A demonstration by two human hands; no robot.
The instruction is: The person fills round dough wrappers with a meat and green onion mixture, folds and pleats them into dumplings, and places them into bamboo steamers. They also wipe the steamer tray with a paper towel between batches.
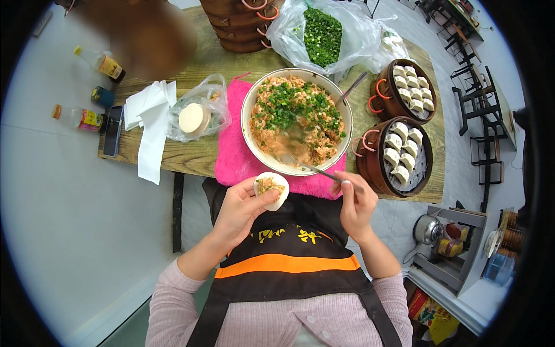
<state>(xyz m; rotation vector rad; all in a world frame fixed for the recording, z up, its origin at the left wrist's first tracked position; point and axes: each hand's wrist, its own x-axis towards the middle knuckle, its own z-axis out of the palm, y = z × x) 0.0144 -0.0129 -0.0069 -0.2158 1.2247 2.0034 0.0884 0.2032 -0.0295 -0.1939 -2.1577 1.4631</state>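
Note:
My left hand (pixel 243 207) holds a round dough wrapper (pixel 280 202) with a lump of filling (pixel 267 184) on it, the thumb resting over the filling. Between the fingers of my right hand (pixel 356 200) is the handle of a metal spoon (pixel 323 172), whose head reaches over the near rim of a large white bowl (pixel 245 135) and looks blurred there. Minced filling (pixel 271 130) topped with chopped green onion (pixel 289 102) fills the bowl. A second metal utensil (pixel 353 86) leans on its right rim. Under the bowl lies a pink towel (pixel 230 160).
Two bamboo steamers (pixel 368 173) with pleated dumplings (pixel 407 149) stand on the right. Left are bagged wrappers (pixel 193 118), tissues (pixel 149 130), a phone (pixel 113 130) and bottles (pixel 86 118). Behind are stacked steamers (pixel 236 30) and a bag of chopped green onion (pixel 323 37).

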